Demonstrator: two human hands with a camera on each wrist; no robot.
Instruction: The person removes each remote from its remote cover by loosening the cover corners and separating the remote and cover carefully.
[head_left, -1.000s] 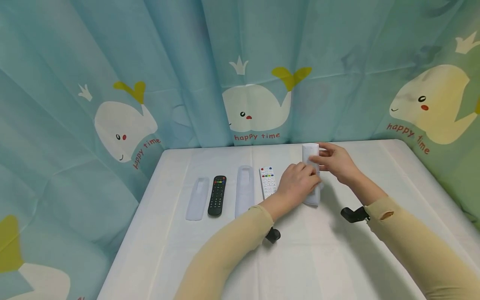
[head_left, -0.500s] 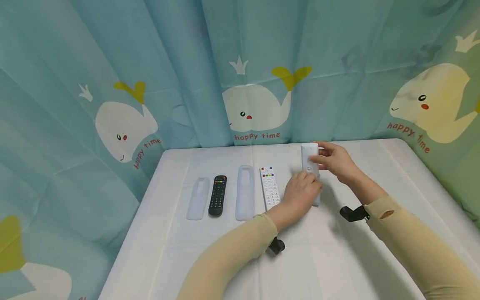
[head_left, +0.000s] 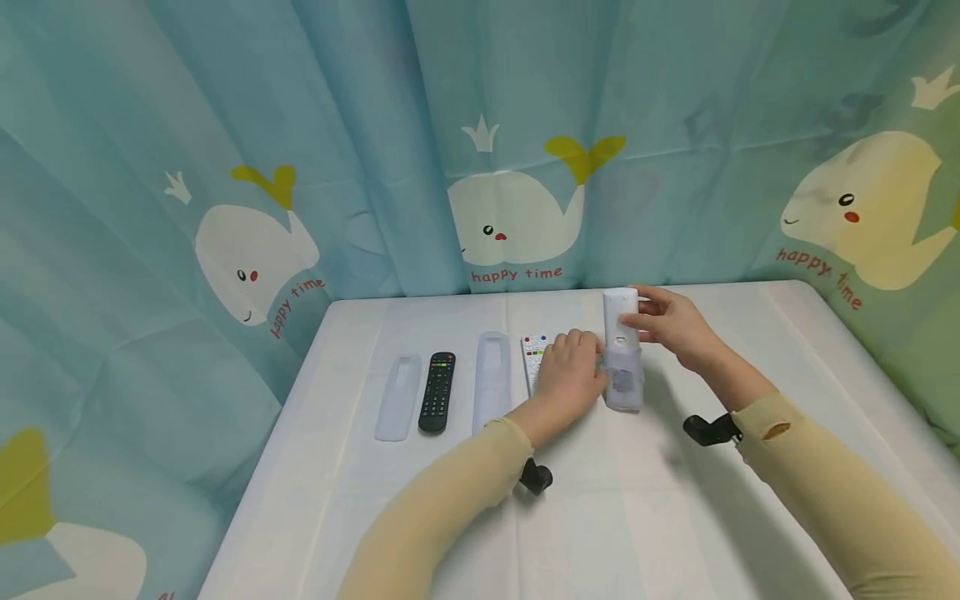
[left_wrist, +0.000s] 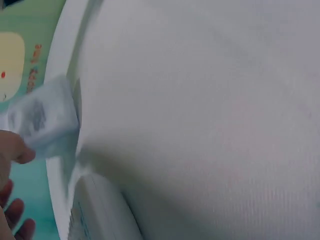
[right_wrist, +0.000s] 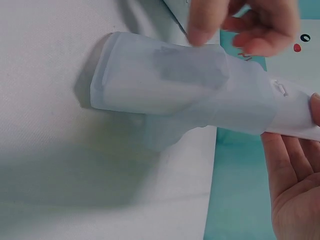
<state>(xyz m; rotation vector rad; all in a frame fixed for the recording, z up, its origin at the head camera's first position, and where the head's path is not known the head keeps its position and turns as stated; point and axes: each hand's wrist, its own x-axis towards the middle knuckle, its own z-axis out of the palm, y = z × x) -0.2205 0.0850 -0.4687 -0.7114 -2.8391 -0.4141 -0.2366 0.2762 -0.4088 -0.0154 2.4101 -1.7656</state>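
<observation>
My right hand [head_left: 671,325] holds a white remote control [head_left: 620,312] by its upper end, thumb in front and fingers behind. The remote stands with its back showing, bare on the upper part. A translucent silicone cover [head_left: 624,383] wraps its lower part, and a loose flap hangs from the cover [right_wrist: 165,132] in the right wrist view. Left of it and apart, my left hand [head_left: 570,371] has loosely curled fingers with nothing held. It hangs over a second white remote [head_left: 533,358], hiding the lower part of that one.
A black remote [head_left: 437,392] lies left on the white table [head_left: 600,517]. One flat translucent cover [head_left: 397,398] lies beyond it on the left, another cover [head_left: 492,379] on its right. A whale-printed curtain [head_left: 405,167] hangs close behind the table's far edge.
My left hand slid down along the held remote, then let go of the cover and moved left over the other white remote. The right hand keeps its hold in place.
</observation>
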